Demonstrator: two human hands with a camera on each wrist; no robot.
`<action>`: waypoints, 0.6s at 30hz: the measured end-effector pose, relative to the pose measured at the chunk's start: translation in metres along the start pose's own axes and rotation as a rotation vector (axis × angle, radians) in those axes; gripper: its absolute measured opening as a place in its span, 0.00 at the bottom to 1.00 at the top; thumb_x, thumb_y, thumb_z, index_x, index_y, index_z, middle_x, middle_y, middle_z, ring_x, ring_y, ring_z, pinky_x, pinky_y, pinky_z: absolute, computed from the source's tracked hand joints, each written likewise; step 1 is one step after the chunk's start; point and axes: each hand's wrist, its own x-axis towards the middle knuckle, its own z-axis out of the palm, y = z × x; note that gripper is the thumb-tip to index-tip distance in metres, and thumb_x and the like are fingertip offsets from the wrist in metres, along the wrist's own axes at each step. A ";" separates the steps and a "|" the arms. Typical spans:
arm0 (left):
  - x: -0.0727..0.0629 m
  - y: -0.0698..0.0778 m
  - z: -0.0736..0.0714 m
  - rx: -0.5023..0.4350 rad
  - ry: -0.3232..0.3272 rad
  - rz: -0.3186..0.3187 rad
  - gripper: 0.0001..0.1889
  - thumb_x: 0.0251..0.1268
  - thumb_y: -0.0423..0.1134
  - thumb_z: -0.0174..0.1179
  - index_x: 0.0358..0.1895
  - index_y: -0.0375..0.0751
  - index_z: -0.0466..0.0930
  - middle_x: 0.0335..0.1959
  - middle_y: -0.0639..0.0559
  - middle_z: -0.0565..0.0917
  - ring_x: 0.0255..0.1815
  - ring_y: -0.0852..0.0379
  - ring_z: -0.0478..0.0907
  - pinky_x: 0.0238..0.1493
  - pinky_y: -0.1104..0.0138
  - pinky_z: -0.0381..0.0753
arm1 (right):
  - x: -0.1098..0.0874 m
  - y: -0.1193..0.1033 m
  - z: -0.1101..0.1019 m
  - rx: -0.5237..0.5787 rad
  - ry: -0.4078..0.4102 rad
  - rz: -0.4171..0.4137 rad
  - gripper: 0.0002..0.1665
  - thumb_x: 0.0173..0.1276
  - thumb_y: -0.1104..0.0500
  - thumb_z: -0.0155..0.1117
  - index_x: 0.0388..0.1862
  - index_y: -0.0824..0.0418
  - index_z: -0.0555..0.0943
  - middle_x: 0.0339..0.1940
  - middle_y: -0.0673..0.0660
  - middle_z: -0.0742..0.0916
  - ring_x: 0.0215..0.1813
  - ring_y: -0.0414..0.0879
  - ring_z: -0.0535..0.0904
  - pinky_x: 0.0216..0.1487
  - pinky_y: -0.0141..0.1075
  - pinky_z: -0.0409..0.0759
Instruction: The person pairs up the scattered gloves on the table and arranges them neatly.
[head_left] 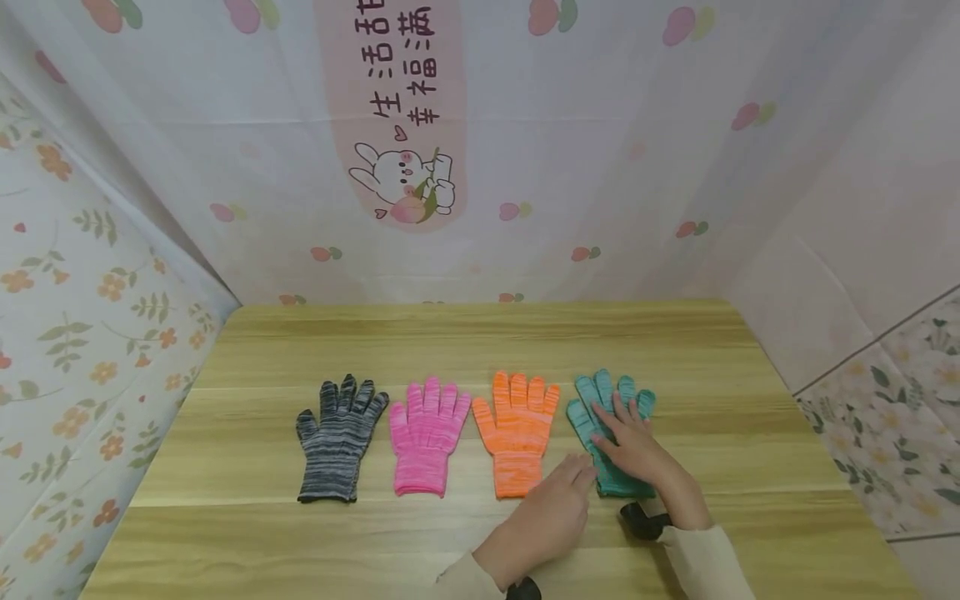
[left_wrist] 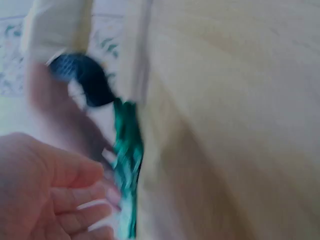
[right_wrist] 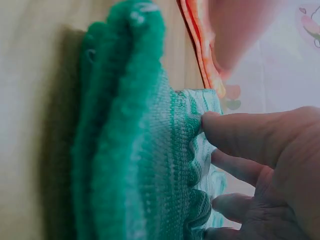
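Four knit gloves lie flat in a row on the wooden table, fingers pointing away. At the right end is the green glove [head_left: 611, 475], and my right hand [head_left: 637, 450] rests on it with fingers spread. The right wrist view shows the thumb and fingertips of the right hand [right_wrist: 265, 165] touching the ribbed fabric of the green glove [right_wrist: 165, 165]. My left hand [head_left: 551, 508] hovers by the cuff, left of the green glove, its fingers loosely bent and holding nothing. In the left wrist view the left hand [left_wrist: 55, 195] partly covers the green glove [left_wrist: 129, 150].
Left of the green glove lie an orange glove [head_left: 517, 433], a pink glove [head_left: 427, 437] and a dark grey glove [head_left: 333, 450]. The wooden table [head_left: 247, 533] meets a patterned curtain [head_left: 600, 167] at its back edge. Black wrist cameras sit at both wrists.
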 end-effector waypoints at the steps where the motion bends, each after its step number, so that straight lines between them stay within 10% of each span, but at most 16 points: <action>1: -0.004 -0.002 -0.004 0.017 0.012 -0.036 0.21 0.71 0.40 0.47 0.64 0.38 0.68 0.68 0.45 0.66 0.71 0.52 0.59 0.68 0.66 0.62 | -0.001 0.000 0.000 -0.001 0.010 -0.004 0.33 0.69 0.57 0.54 0.69 0.69 0.60 0.70 0.79 0.49 0.68 0.80 0.36 0.59 0.75 0.39; 8: -0.029 -0.024 -0.011 -0.008 -0.048 -0.303 0.28 0.69 0.47 0.49 0.67 0.35 0.62 0.72 0.42 0.59 0.73 0.44 0.53 0.70 0.56 0.60 | -0.010 0.001 0.002 -0.001 0.037 -0.038 0.34 0.67 0.57 0.58 0.68 0.70 0.62 0.70 0.79 0.51 0.68 0.80 0.38 0.58 0.76 0.41; 18: -0.025 -0.032 0.005 -0.027 -0.047 -0.295 0.31 0.70 0.51 0.47 0.70 0.35 0.57 0.74 0.41 0.53 0.75 0.44 0.48 0.71 0.55 0.57 | -0.009 0.007 0.006 -0.015 0.033 -0.031 0.35 0.67 0.57 0.57 0.68 0.69 0.61 0.71 0.78 0.51 0.69 0.79 0.38 0.58 0.75 0.40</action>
